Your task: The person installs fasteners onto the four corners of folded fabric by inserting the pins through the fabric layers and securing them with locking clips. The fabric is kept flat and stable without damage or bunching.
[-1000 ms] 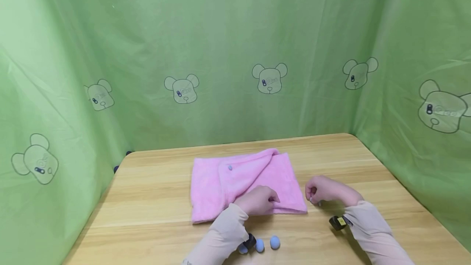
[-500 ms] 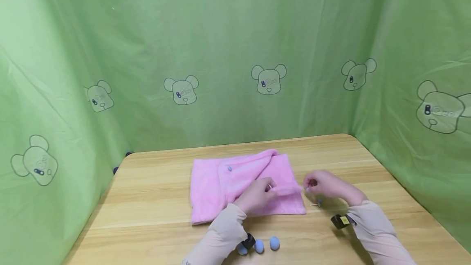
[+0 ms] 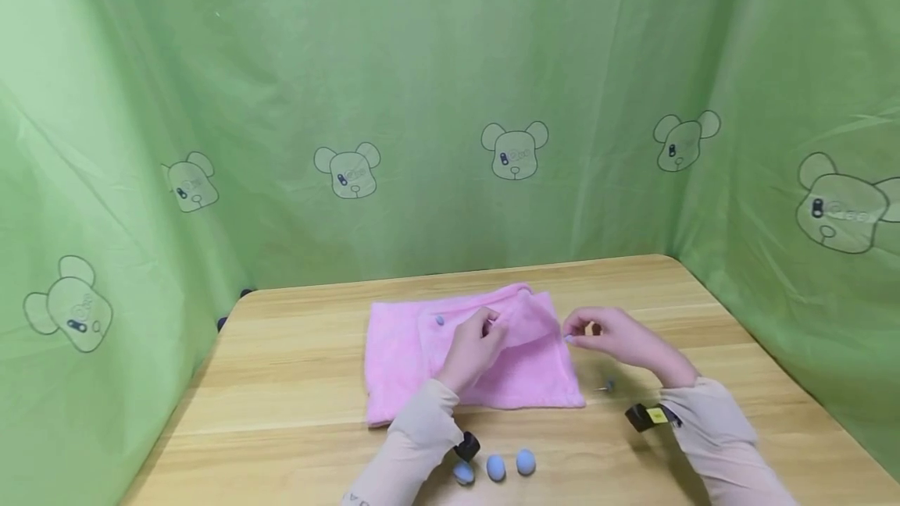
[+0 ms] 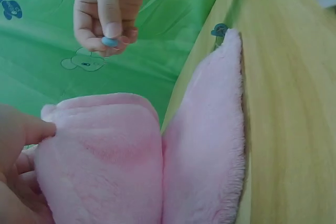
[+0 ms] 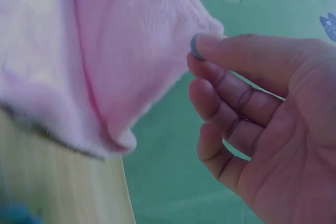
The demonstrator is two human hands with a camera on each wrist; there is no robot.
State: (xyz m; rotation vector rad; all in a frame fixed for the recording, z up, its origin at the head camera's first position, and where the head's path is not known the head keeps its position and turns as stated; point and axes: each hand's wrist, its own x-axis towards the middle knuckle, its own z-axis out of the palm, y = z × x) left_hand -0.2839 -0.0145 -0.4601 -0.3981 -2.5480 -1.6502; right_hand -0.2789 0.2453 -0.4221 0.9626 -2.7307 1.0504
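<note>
Head view: on wood-grain table (image 3: 302,365), folded pink plush cloth (image 3: 394,373), its raised flap (image 3: 530,325) pinched by left hand (image 3: 473,350). At cloth's right edge, small blue disc-like piece (image 4: 109,41) pinched by right hand (image 3: 615,334). Flap may be lost if left grip slackens.

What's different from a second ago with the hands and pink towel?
The left hand lifted the front flap of the pink towel and carried it toward the back. The right hand, pinching a small blue thing, moved that way too. The three blue balls stayed put.

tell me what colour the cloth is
The cloth is pink, showing best in the left wrist view.
</note>
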